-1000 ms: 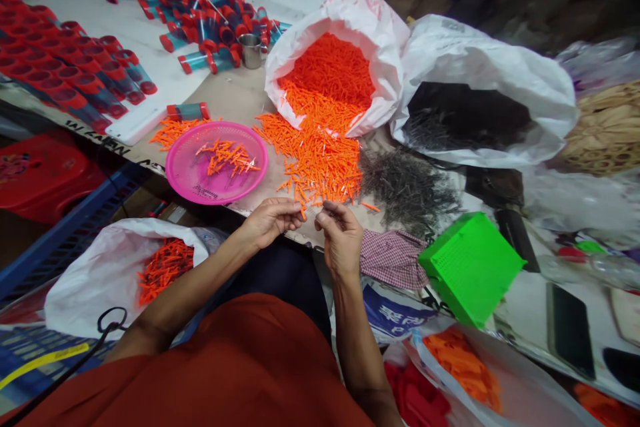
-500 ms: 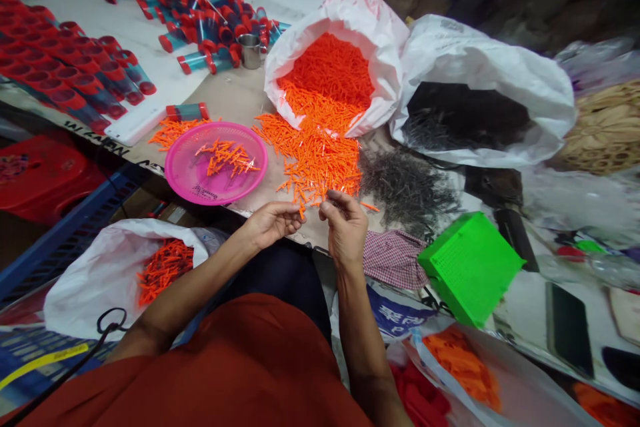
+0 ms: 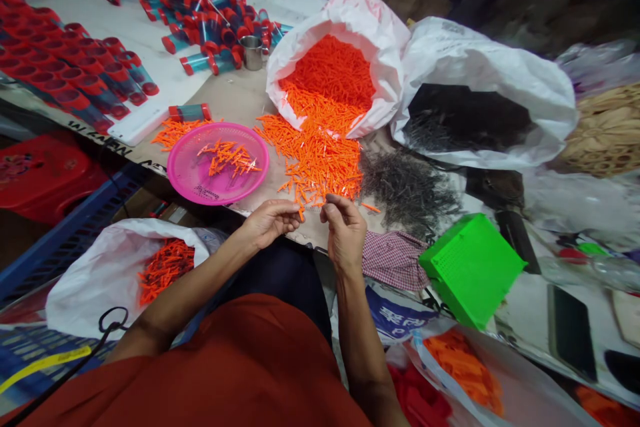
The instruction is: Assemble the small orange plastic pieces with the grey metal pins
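My left hand [image 3: 270, 221] is curled at the table's near edge, fingers pinched on a small orange plastic piece [image 3: 301, 213]. Close beside it, my right hand [image 3: 343, 230] is closed too, its fingertips pinched at the near edge of a spilled heap of orange pieces [image 3: 317, 153]; what they hold is too small to make out. The heap pours from a white sack of orange pieces [image 3: 340, 67]. A pink bowl [image 3: 218, 161] with a few orange pieces sits to the left of my hands. A pile of dark metal pins [image 3: 407, 187] lies to the right.
A white sack of dark pins [image 3: 480, 107] lies at the right. A green box [image 3: 473, 267] and checked cloth [image 3: 393, 259] sit near my right hand. Red-capped blue tubes [image 3: 75, 73] cover the left and far table, with a metal cup [image 3: 253, 51]. A bag of orange pieces [image 3: 115, 273] sits below left.
My right hand has lifted slightly toward the orange heap and closed its fingertips there. My left hand has barely moved.
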`<state>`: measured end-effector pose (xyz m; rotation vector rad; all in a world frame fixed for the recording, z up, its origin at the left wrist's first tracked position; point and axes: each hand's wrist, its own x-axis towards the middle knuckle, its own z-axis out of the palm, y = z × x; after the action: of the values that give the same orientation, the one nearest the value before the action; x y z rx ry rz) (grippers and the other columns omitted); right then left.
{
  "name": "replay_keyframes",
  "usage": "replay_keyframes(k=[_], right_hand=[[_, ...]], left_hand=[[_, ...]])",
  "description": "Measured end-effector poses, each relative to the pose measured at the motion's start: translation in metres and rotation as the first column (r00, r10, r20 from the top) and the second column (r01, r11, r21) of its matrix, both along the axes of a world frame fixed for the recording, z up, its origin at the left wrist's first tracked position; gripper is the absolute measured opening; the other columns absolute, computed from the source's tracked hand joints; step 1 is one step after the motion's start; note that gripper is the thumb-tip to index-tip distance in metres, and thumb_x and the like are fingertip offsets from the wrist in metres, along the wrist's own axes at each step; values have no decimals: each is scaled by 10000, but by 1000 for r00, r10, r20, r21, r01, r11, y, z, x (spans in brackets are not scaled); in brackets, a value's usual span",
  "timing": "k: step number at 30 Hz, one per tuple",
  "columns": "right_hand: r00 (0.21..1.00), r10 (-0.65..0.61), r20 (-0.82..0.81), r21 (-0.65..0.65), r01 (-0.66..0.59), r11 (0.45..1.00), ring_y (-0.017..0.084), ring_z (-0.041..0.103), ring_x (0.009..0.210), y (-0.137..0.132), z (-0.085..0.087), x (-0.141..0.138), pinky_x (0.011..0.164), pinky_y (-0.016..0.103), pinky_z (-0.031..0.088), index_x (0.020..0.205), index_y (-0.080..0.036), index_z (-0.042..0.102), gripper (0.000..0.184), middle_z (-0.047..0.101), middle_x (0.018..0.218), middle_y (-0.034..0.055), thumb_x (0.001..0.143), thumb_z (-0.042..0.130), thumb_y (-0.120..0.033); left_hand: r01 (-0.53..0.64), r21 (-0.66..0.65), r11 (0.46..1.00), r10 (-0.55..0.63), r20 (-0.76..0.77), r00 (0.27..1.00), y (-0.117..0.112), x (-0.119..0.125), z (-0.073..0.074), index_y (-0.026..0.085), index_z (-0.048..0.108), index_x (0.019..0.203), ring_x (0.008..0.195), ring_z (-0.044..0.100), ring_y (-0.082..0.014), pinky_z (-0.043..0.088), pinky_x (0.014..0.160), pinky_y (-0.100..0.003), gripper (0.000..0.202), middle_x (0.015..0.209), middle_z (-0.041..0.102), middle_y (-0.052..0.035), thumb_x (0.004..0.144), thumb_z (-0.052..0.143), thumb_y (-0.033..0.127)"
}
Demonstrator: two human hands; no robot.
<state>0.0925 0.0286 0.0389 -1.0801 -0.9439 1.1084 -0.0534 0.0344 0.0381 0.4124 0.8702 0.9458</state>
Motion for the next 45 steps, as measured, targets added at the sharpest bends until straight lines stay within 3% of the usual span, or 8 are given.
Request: replay_keyframes(k=[9,20,28,31,36,41,45], right_hand=[[991,-72,-109,-31,69,997,89,527,630,2,3,1,583,246,416,802,-199,672,147,625,709,-8,731,641,-323],[991,-18,-131,-101,5,995,88,531,615,-1,-2,5,571,239,419,826,-197,671,210,633,698,-13,628,723,-243],[988,-4,-155,-102,-12,995,98,576,658,-2,-5,7,589,232,436,795,-208,683,228,663,711,-12,576,739,-184],[992,-2,-130,-108,-12,994,98,586,656,-2,-10,7,605,235,450,793,-208,689,220,673,708,-15,579,740,-192],[999,-11,42,-117,16,993,128,622,727,-5,-30,8,722,298,495,820,-204,702,194,708,804,3,631,717,-248],[983,2,182,-106,18,994,159,648,825,-8,-49,12,808,328,497,865,-207,707,195,724,878,18,681,685,-267],[952,33,304,-63,-15,998,168,650,853,-11,-48,14,822,327,495,872,-211,708,173,723,908,25,714,659,-264]], left_hand=[[1,22,1000,0,-45,999,-1,-1,2,102,630,594,460,555,-84,408,459,-183,103,550,641,-47,610,678,193],[-37,102,994,49,-120,992,0,-8,5,112,620,609,466,546,-79,395,452,-179,139,560,633,-36,612,697,228],[-185,235,954,240,-233,942,5,-28,23,117,600,581,452,520,-63,372,429,-160,133,507,582,-13,618,679,217],[-295,333,896,397,-299,868,11,-43,30,124,612,617,454,522,-69,372,419,-164,121,520,587,-5,611,679,224],[-385,519,763,623,-431,653,26,-71,31,130,608,622,433,508,-67,384,423,-166,122,514,579,15,601,643,245],[-380,548,745,665,-571,481,37,-89,26,131,586,573,410,476,-67,378,426,-174,90,471,545,24,616,593,211],[-380,556,739,671,-657,343,42,-103,20,135,594,605,425,468,-80,365,436,-190,58,472,524,36,629,583,186]])
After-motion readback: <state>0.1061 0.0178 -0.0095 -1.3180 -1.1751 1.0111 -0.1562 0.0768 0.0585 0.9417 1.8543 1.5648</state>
